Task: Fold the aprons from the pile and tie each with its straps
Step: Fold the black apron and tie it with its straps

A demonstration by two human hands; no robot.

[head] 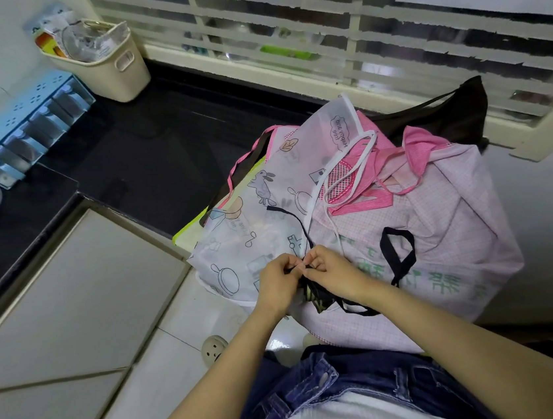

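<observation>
Two hands meet at the pile's near edge. The left hand and right hand each pinch the black strap with curled fingers, just above a small dark folded apron lying on the pile. Tying seems underway; the next move is probably to pull the ends apart and cinch the knot.

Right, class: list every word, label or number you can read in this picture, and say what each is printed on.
"Happy": probably the first line of the speech bubble on the white cartoon apron, seen upside down; the second line is blurred.
Green characters on the pink checked apron: upside down, creased, unreadable.
Packets in the cream basket: print too blurred.
</observation>
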